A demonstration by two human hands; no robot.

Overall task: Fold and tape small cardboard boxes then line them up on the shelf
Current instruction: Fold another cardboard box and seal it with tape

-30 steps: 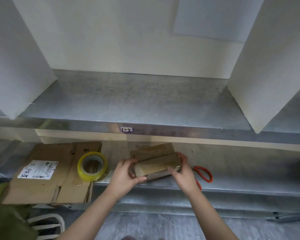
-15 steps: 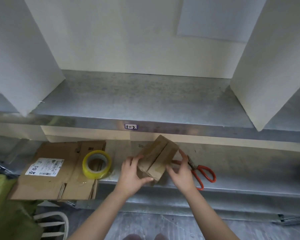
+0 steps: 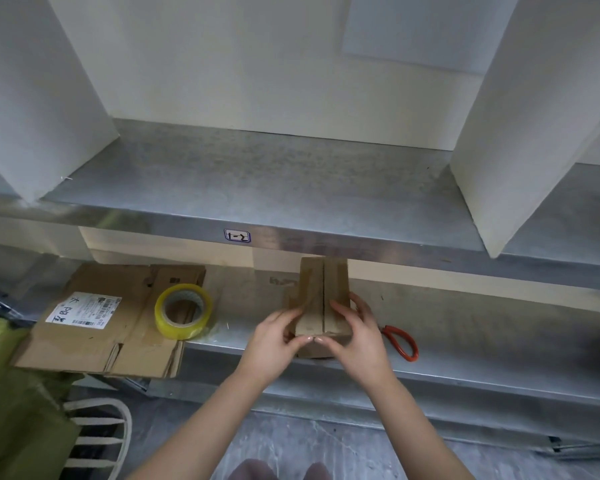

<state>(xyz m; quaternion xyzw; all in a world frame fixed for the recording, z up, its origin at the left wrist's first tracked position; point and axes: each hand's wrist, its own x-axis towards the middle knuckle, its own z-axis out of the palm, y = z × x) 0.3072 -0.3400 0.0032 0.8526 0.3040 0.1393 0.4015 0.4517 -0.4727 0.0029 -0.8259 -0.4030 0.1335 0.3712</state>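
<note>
Both hands, left hand [image 3: 274, 336] and right hand [image 3: 355, 332], grip the small box [image 3: 321, 299]; press both flaps level (seam untaped) before reaching left of it for the tape roll [image 3: 182, 311].

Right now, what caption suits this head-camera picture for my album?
Both hands hold a small brown cardboard box on a metal shelf, yellow tape roll alongside.

Both forearms are bare to the frame's lower edge, with no sleeve showing. The left hand [image 3: 274, 336] and right hand [image 3: 355, 336] wear no gloves, rings or watch. Fingernails are short and unpainted.
</note>
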